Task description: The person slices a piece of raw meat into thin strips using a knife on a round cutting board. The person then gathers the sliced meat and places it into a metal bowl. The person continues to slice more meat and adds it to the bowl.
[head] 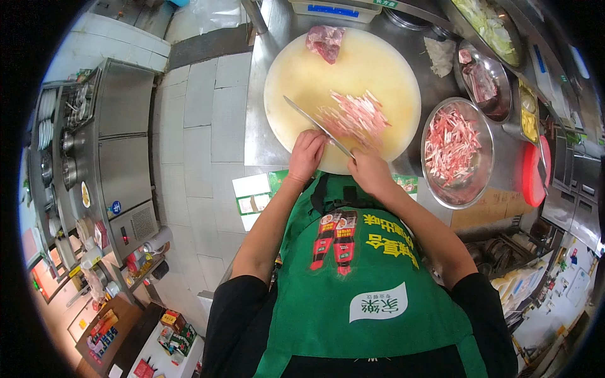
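A round, pale yellow cutting board lies on the steel counter before me. My right hand grips the handle of a kitchen knife, whose blade points up and left across the board. Close beside the blade, my left hand rests near the board's lower edge with fingers bent together; whether something is under its fingertips is hidden. Right of the blade lies a pile of raw meat strips, partly blurred. A chunk of raw meat sits at the board's far edge.
Right of the board stands a steel bowl of meat strips. Beyond it are another steel bowl with meat pieces, a cloth, a bowl of cut cabbage and a red lid. A plastic container stands at the back.
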The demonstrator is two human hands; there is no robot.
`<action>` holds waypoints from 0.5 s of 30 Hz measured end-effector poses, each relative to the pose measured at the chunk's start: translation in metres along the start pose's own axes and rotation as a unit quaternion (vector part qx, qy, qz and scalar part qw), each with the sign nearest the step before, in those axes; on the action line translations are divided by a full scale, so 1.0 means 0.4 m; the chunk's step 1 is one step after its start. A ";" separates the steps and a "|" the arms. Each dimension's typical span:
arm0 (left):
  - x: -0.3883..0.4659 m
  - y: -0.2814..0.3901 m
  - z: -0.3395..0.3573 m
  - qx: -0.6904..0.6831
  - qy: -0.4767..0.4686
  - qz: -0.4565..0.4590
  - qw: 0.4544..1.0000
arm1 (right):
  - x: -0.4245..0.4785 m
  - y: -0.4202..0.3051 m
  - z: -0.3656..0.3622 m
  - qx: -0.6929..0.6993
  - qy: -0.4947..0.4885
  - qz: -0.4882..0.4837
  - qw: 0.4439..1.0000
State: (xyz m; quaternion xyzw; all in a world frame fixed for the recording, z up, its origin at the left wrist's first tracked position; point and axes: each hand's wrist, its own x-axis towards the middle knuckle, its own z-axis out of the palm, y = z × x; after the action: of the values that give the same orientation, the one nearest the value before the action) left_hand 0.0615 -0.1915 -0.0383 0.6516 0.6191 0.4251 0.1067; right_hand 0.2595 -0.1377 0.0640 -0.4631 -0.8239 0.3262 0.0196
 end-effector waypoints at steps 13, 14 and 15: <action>0.004 -0.006 -0.007 -0.009 -0.032 0.001 0.999 | 0.082 -0.006 0.042 0.016 0.041 -0.020 0.999; 0.010 -0.012 -0.005 -0.005 -0.025 0.007 1.000 | 0.074 -0.004 0.030 0.014 0.025 -0.009 1.000; 0.015 -0.007 -0.005 -0.003 -0.018 0.009 1.000 | 0.051 -0.004 0.014 0.010 0.004 0.004 1.000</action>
State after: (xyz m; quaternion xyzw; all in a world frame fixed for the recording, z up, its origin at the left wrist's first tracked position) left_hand 0.0575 -0.1863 -0.0366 0.6642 0.6103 0.4158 0.1162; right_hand 0.2449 -0.1254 0.0551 -0.4675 -0.8184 0.3330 0.0265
